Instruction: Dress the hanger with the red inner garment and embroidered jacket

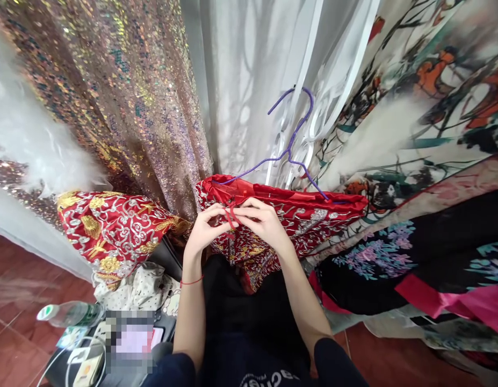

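Observation:
A red skirt-like garment (309, 223) with silver and gold embroidery hangs on a purple wire hanger (289, 150), which reaches into its red waistband. At the left part of that waistband, my left hand (204, 228) pinches a thin red cord (231, 216). My right hand (262, 220) meets it from the other side, its fingertips closed on the same cord. The cord appears looped between the two hands; its exact crossing is too small to make out. A red string circles my left wrist.
Left of my arms lies another red embroidered piece (115, 228) above spotted white cloth (131, 287). A plastic bottle (71, 313), a white cable (51, 360) and a blurred-out device (131, 341) are below it. Sequined fabric (152, 97) and a black floral garment (365, 263) hang at the sides.

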`<state>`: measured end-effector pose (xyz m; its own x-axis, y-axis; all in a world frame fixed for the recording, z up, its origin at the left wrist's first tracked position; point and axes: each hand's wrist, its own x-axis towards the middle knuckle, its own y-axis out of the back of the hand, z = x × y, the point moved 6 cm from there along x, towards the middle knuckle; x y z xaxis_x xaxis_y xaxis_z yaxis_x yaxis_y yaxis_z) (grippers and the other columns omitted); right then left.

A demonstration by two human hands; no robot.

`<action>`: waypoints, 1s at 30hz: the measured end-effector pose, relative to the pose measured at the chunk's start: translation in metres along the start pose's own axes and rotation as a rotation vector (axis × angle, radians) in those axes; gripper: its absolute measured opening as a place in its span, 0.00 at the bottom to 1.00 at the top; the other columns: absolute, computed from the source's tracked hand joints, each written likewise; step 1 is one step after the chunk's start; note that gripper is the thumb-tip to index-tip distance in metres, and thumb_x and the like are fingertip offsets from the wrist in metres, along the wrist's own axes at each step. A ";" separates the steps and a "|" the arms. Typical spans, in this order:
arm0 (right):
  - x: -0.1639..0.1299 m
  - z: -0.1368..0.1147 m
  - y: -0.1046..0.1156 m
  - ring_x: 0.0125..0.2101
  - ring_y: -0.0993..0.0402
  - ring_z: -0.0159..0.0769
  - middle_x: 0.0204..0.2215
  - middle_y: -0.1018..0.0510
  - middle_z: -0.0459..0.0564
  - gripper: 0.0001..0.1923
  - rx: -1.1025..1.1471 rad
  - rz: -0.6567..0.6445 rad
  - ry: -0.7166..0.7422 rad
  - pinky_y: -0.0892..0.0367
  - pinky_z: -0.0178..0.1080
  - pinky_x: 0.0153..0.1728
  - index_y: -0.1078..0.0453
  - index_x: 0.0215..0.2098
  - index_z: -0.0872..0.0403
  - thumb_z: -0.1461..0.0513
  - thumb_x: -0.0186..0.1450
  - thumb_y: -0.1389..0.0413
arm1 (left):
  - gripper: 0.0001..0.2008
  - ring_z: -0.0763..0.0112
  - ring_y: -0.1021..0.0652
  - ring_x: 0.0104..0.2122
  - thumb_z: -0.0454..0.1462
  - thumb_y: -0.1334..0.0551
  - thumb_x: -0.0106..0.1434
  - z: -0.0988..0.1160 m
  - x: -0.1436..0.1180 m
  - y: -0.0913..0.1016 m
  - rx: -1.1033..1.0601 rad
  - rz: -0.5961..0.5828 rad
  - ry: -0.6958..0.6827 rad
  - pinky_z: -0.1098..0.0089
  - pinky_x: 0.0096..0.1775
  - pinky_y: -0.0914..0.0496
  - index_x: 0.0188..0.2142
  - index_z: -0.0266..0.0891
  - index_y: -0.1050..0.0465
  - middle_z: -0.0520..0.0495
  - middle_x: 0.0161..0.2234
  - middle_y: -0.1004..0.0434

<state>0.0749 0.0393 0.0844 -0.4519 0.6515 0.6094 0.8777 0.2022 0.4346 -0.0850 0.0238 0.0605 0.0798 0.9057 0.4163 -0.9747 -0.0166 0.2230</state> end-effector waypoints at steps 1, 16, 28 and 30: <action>0.000 0.000 -0.002 0.33 0.27 0.33 0.36 0.25 0.49 0.12 -0.062 -0.028 0.025 0.31 0.36 0.35 0.19 0.46 0.46 0.56 0.71 0.45 | 0.15 0.74 0.35 0.27 0.48 0.26 0.51 0.001 0.000 0.000 0.026 -0.007 0.005 0.70 0.31 0.37 0.29 0.40 0.19 0.50 0.30 0.31; 0.005 -0.001 -0.003 0.34 0.24 0.33 0.43 0.20 0.52 0.13 -0.412 0.125 -0.039 0.32 0.34 0.34 0.27 0.45 0.52 0.58 0.74 0.53 | 0.17 0.73 0.29 0.27 0.52 0.35 0.61 -0.022 0.011 0.000 -0.140 0.146 0.099 0.70 0.33 0.32 0.35 0.40 0.24 0.51 0.27 0.26; -0.003 0.003 0.029 0.36 0.23 0.37 0.38 0.20 0.53 0.14 -0.563 0.439 -0.067 0.31 0.37 0.40 0.28 0.41 0.52 0.58 0.75 0.55 | 0.12 0.74 0.27 0.29 0.46 0.42 0.69 -0.009 0.020 0.029 0.297 0.519 -0.110 0.73 0.36 0.34 0.39 0.40 0.28 0.51 0.30 0.26; -0.005 0.003 0.030 0.36 0.24 0.37 0.39 0.20 0.53 0.15 -0.565 0.425 -0.092 0.31 0.37 0.40 0.28 0.41 0.52 0.58 0.75 0.55 | 0.12 0.74 0.27 0.28 0.46 0.43 0.70 -0.007 0.018 0.029 0.367 0.540 -0.107 0.73 0.35 0.35 0.40 0.41 0.28 0.51 0.30 0.25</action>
<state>0.1041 0.0447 0.0922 -0.0519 0.6542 0.7546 0.7467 -0.4763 0.4643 -0.1137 0.0423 0.0681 -0.3612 0.6830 0.6349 -0.7507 -0.6169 0.2365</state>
